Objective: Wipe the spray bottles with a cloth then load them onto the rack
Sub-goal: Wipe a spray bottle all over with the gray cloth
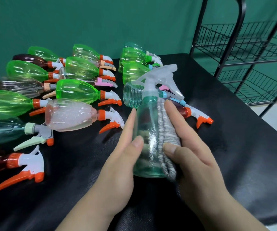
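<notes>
We hold a clear teal spray bottle (148, 130) upright above the black table (234, 147). Our left hand (122, 157) is wrapped round one side, thumb on the front. Our right hand (192, 147) clamps a grey cloth (167, 130) against the opposite side. Droplets bead the plastic, so it may slip from our grip and knock the other bottles (67, 90) lying nearby. The wire rack (251, 47) stands well apart, far right.

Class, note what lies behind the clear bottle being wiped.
Behind the clear bottle lie a teal bottle and a red bottle. The cloth covers most of the red bottle's body.
</notes>
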